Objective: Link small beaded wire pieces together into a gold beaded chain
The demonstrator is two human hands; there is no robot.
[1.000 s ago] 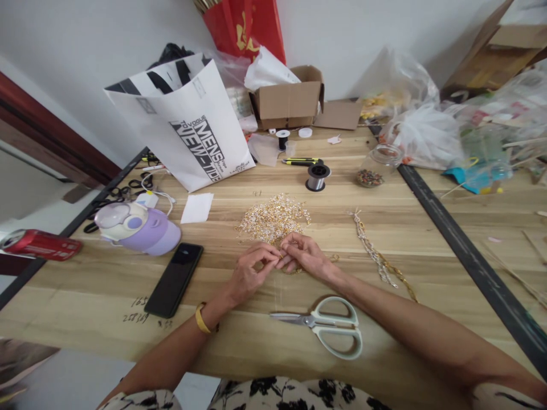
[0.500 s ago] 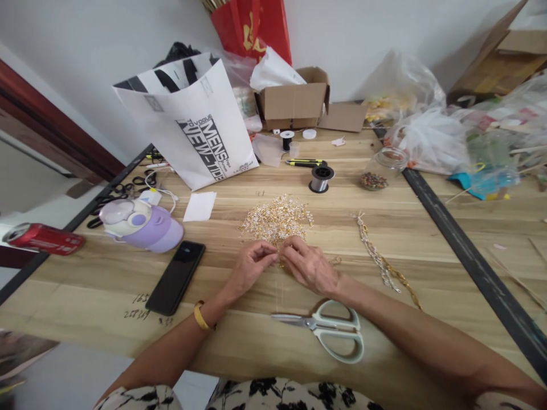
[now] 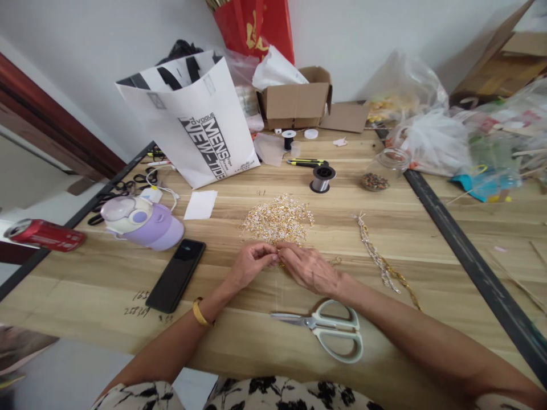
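A loose heap of small gold and silver pieces [image 3: 277, 217], perhaps beads or links, lies mid-table. At its near edge my left hand [image 3: 253, 263] pinches thumb and forefinger together. My right hand [image 3: 310, 267] meets it there, fingers drawn together and fingertips touching the left ones. Whatever sits between the fingertips is too small to name; a faint thin thread seems to hang below them. Just in front of my hands lie scissors [image 3: 318, 323] with pale green handles, blades pointing left. To the right, silver and gold chains [image 3: 378, 256] stretch across the wood.
Left stand a purple bottle [image 3: 149, 222], a black phone [image 3: 176, 276] and a red can [image 3: 45, 235]. Behind the heap are a wire spool [image 3: 322, 179], a utility knife [image 3: 307, 163], a glass jar [image 3: 382, 171], a white paper bag [image 3: 192, 119] and a cardboard box [image 3: 297, 102].
My right hand's fingers have flattened and closed in on the left fingertips. The left hand stays nearly in place. The view has shifted very slightly.
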